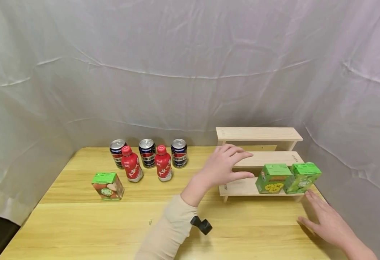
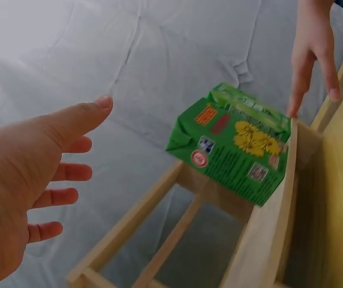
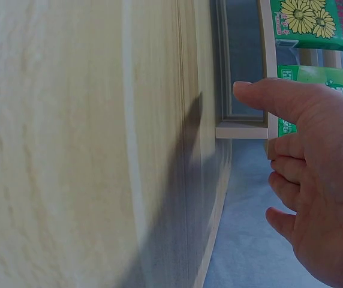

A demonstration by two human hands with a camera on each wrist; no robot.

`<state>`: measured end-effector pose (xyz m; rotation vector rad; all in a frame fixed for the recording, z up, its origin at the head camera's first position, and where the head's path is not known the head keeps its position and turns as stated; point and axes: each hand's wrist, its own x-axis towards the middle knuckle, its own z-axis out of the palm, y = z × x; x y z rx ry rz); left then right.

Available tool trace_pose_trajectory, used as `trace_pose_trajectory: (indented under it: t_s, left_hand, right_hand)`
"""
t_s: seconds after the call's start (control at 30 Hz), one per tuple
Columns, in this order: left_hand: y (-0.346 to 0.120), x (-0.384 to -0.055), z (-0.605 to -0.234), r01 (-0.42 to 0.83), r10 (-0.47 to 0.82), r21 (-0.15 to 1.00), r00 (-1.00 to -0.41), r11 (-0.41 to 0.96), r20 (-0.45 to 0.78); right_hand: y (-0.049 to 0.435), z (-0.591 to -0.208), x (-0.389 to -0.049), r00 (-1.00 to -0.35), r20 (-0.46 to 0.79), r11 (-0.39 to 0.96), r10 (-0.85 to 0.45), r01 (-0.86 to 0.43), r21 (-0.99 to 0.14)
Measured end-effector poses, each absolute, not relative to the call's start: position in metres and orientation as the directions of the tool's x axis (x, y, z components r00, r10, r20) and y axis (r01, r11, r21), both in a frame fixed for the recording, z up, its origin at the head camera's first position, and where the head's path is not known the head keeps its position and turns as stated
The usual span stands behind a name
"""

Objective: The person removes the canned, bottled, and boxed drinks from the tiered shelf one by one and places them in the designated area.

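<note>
A green drink carton with yellow flowers (image 1: 273, 178) stands on the lowest step of a wooden three-step rack (image 1: 242, 186). Beside it on the right is a lighter green carton (image 1: 303, 177), at that step's right end. My left hand (image 1: 223, 165) hovers over the rack's left side, thumb and fingers spread; the left wrist view shows a gap between it and the flowered carton (image 2: 234, 144). By the rack's front right corner is my right hand (image 1: 329, 221), fingers extended and holding nothing. Whether its fingertips touch the rack, I cannot tell.
On the table's left part stand several dark blue cola cans (image 1: 179, 153), two red bottles (image 1: 163, 164) and a brown carton with a green top (image 1: 108, 186). Grey cloth (image 1: 190, 72) hangs behind and on both sides. The rack's upper step (image 1: 258, 134) is at the back.
</note>
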<state>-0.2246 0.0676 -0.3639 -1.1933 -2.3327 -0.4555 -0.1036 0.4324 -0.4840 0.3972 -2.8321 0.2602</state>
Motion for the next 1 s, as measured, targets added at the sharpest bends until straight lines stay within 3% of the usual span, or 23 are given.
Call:
trace_pose_trajectory:
  t_s: [0.6,1.0]
  left_hand:
    - [0.129,-0.226,-0.382,0.733,0.632,0.213,-0.67,0.646,0.39]
    - [0.153,-0.222,-0.397,0.678,0.588,0.211,-0.723,0.704,0.363]
  right_hand:
    - [0.434,-0.482,-0.105,-0.929,0.28,0.942,-0.242,-0.294,-0.16]
    - [0.433,-0.483,-0.104,-0.934,0.269,0.942,-0.234,-0.286,-0.174]
